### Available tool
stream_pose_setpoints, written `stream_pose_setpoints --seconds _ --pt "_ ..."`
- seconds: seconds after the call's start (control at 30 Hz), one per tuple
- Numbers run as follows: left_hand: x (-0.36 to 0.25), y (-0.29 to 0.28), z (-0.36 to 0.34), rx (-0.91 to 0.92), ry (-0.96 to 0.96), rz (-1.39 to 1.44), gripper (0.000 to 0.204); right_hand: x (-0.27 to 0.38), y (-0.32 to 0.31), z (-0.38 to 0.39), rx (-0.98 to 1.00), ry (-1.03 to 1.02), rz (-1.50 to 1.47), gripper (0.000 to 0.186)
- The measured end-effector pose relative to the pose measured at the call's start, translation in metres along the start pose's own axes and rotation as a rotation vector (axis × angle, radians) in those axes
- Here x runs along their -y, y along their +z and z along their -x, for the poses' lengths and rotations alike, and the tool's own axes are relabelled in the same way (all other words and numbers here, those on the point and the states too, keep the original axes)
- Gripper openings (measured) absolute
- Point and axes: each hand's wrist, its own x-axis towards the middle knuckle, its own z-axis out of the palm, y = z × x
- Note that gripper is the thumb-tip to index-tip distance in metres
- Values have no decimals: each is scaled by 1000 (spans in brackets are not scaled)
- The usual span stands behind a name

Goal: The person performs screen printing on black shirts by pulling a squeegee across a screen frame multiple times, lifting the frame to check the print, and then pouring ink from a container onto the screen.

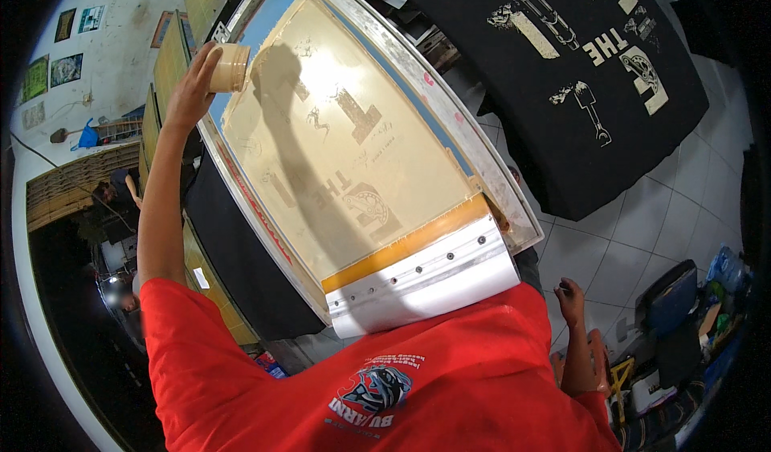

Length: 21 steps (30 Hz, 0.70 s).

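My left hand (193, 90) reaches far out over the left edge of a screen-printing frame (526, 225), closed round a tub of cream-coloured ink (230, 68). The tub is tipped sideways, its mouth toward the mesh (321, 155). Cream ink coats the mesh, and faint lettering and figures show through it. A wide squeegee (418, 271) with a metal holder and an orange blade lies across the near end of the screen, close to my red shirt. Off to the right, away from the frame, my right hand (570, 301) has its fingers curled in, with nothing visible in them.
Black printed fabric (594, 98) with cream designs lies at the upper right. More black cloth (241, 251) runs along the frame's left side. A dark blue chair (671, 299) and clutter stand at right on the tiled floor (594, 259). Other people (120, 191) are at far left.
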Motion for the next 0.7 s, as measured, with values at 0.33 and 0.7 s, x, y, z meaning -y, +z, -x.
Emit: stream_pose_setpoints --seconds 0.33,0.7 --pt "-3 -5 -4 -22 19 12 88 -5 6 1 -23 4 -8 43" --pt "2 1 -3 -26 32 -20 86 -10 8 5 -38 11 30 44"
